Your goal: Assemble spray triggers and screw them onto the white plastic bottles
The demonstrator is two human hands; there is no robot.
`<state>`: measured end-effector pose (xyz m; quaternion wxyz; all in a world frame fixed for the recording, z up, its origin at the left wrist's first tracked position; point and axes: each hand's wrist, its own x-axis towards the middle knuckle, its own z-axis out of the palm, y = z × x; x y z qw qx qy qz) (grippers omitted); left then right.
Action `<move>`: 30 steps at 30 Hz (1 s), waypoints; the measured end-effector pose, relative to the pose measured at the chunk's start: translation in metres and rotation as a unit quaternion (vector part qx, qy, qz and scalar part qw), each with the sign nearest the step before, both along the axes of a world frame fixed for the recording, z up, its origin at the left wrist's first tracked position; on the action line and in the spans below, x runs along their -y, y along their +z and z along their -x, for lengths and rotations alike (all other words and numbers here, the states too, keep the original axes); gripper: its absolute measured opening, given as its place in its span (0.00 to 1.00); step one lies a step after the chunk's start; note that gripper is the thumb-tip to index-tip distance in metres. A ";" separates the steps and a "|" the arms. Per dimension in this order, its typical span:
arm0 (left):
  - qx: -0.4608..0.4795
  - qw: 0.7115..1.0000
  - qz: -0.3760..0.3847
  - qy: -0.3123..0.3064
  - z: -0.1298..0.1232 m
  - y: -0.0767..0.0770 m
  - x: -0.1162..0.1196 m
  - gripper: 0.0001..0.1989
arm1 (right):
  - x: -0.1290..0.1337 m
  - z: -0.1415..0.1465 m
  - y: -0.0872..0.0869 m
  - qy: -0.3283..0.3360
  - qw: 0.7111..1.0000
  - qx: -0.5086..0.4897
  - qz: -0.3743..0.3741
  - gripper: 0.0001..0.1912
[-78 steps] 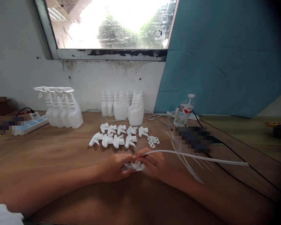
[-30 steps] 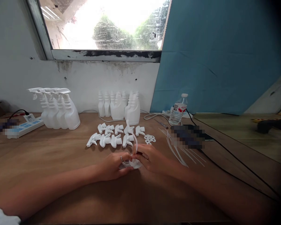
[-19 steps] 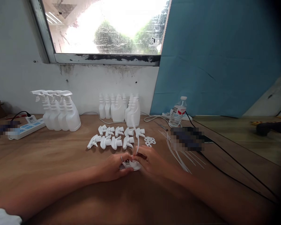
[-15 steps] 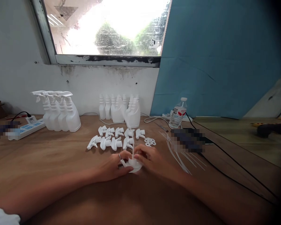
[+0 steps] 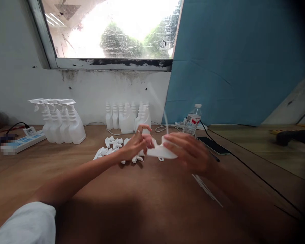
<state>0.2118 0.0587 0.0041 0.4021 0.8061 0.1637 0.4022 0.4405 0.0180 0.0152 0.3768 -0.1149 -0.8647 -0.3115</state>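
A white spray head (image 5: 160,152) is held up above the table between my hands. A thin clear tube (image 5: 165,117) rises from it and bends to the upper left, its far end blurred. My right hand (image 5: 190,150) is closed on the right part of the spray head, near the base of the tube. My left hand (image 5: 138,144) has its fingertips pressed against the left end of the same piece. Behind my left hand lie several loose white spray heads (image 5: 101,152), partly hidden by it. White rings (image 5: 161,159) show below the held piece.
White bottles with spray heads (image 5: 76,125) stand at the left, beside a power strip (image 5: 32,139). Open white bottles (image 5: 127,118) line the wall. At right are a water bottle (image 5: 191,120), a phone (image 5: 213,145), cables and thin tubes (image 5: 205,189).
Both hands have lifted the spray head with its tube off the table, up and slightly right. It is now tilted, and the tube leans left. The view has shifted slightly.
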 end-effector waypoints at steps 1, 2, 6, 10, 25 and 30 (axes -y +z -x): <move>0.028 0.999 -0.010 0.036 -0.001 0.003 -0.017 0.21 | -0.001 -0.005 0.012 -0.008 0.999 -0.031 -0.018 0.29; 0.045 0.994 -0.025 0.093 -0.002 0.005 -0.036 0.19 | -0.002 -0.011 0.024 -0.017 0.997 -0.069 -0.028 0.31; -0.001 0.928 -0.111 0.356 -0.004 0.008 -0.117 0.14 | -0.017 -0.033 0.070 -0.024 0.971 -0.235 -0.030 0.22; -0.014 0.907 -0.104 0.408 -0.013 0.007 -0.170 0.21 | -0.035 -0.045 0.101 0.114 0.917 -0.380 0.039 0.15; -0.015 0.909 -0.234 0.345 -0.023 0.003 -0.140 0.16 | -0.042 -0.048 0.112 0.230 0.864 -0.427 0.132 0.16; -0.009 0.903 -0.265 0.339 -0.014 0.008 -0.125 0.17 | -0.041 -0.046 0.111 0.222 0.865 -0.422 0.159 0.15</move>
